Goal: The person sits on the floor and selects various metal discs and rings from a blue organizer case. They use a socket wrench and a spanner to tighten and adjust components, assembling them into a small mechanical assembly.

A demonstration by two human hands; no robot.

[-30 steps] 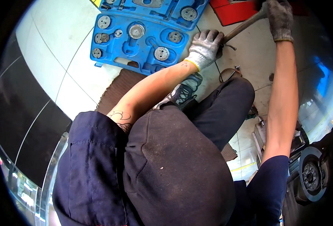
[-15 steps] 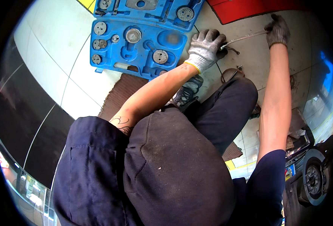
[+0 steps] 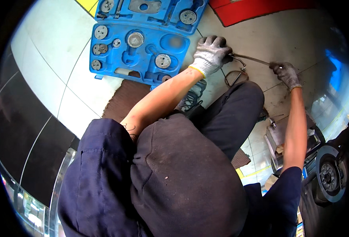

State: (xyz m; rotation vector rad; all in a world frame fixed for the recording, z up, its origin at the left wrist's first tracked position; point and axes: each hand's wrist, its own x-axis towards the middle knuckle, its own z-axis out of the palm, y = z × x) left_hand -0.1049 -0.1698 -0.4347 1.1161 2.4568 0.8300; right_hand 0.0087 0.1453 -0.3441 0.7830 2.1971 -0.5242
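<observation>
My left hand [image 3: 211, 52], in a grey-white knit glove with dark fingers, is closed with its fingers curled downward; what lies under them is hidden. A long, thin metal bar [image 3: 251, 59], perhaps a wrench handle, runs from beside that hand to my right hand [image 3: 286, 74]. The gloved right hand is wrapped around the bar's far end. Just below the bar, a thin bent metal rod [image 3: 239, 60] reaches out from my left hand. On the floor beneath it lies a thin metal loop [image 3: 233, 81].
An open blue tool case [image 3: 119, 59] with round metal discs lies at the far left, on the floor beside a brown mat [image 3: 124, 98]. A red panel [image 3: 257, 11] is at the top. To the right stand a grey box [image 3: 278, 136] and a wheel hub with disc [image 3: 327, 175].
My right hand has swung the bar's end toward me, down in the picture. The left hand stays at the other end, with the view slightly shifted.
</observation>
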